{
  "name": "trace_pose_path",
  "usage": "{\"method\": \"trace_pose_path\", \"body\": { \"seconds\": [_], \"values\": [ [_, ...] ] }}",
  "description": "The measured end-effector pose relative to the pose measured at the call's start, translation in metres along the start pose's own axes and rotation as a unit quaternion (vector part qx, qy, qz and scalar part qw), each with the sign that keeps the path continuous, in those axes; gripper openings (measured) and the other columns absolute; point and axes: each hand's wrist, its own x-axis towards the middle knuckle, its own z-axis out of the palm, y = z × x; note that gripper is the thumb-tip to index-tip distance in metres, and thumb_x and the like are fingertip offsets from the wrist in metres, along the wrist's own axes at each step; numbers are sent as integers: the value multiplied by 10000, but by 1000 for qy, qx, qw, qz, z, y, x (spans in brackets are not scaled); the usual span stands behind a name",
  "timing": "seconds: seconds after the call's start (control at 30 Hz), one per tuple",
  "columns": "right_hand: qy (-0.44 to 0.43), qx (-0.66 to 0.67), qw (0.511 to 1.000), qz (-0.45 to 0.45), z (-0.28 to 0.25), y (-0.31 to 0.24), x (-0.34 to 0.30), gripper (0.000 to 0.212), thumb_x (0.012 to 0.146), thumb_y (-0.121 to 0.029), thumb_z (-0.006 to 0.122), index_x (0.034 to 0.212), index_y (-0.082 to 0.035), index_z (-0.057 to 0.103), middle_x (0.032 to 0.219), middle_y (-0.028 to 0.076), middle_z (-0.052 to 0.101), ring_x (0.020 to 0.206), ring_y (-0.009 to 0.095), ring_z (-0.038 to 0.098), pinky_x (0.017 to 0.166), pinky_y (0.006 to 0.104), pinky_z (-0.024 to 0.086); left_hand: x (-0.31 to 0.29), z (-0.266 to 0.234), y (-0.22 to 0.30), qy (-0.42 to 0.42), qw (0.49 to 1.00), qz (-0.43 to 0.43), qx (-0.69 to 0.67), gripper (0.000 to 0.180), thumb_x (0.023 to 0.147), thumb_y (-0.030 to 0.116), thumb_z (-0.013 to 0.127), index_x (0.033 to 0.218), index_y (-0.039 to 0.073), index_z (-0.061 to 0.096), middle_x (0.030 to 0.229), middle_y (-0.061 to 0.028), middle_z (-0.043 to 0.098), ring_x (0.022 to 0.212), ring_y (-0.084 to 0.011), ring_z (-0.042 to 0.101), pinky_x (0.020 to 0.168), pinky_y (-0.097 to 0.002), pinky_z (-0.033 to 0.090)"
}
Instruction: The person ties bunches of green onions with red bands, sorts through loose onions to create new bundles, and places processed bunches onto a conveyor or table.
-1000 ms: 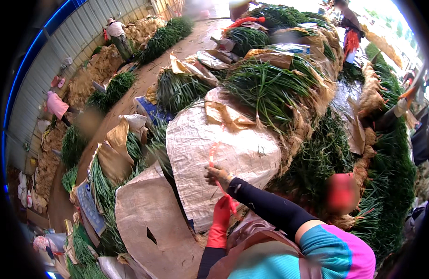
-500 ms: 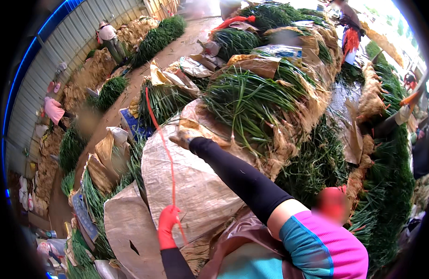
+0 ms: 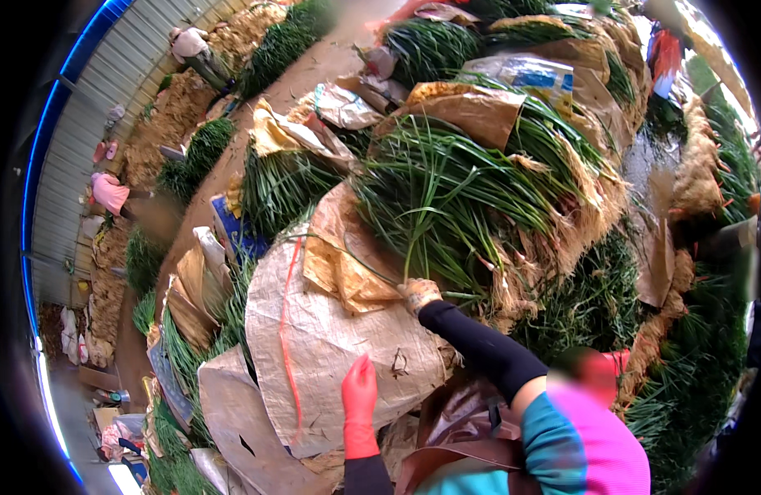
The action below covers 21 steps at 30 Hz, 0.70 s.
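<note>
Right hand (image 3: pixel 419 294) grips green onion bundle (image 3: pixel 446 198) just ahead; left hand (image 3: pixel 360 396) flat, open on woven sack (image 3: pixel 331 346), nearer body.

Woven sack (image 3: pixel 314 346) front-centre, greens pile (image 3: pixel 446 190) behind & right, cardboard (image 3: pixel 347 264) btwn, on sack

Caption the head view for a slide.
Red-gloved left hand flat on a woven sack; right hand reaching into piled green onions.
</note>
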Motion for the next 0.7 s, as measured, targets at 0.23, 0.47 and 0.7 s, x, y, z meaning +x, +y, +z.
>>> {"method": "trace_pose_path", "body": {
  "seconds": [0.23, 0.47, 0.7],
  "values": [
    [12, 176, 935, -308, -18, 8, -156, 273, 747, -185, 601, 1020, -178, 601, 903, 88, 606, 818, 278, 599, 678, 394, 491, 26, 78, 34, -264, 814, -338, -392, 243, 886, 152, 523, 1084, 17, 564, 982, -102, 627, 848, -148, 599, 748, -279, 470],
    [2, 244, 962, 120, -67, 1, -171, 518, 806, -542, 494, 836, -38, 607, 765, 182, 628, 766, 343, 611, 695, 434, 467, -35, 92, 36, -234, 933, -227, -154, 207, 885, 224, 533, 960, 51, 617, 664, -91, 613, 524, -162, 560, 488, -282, 441],
    [33, 236, 957, 165, -22, -1, -197, 349, 862, -398, 448, 918, -100, 621, 758, 192, 618, 731, 347, 611, 671, 445, 475, -45, 112, -3, -156, 987, 36, -8, 240, 910, 234, 491, 806, 35, 577, 536, 4, 469, 458, -91, 425, 451, -263, 352]
  ]
}}
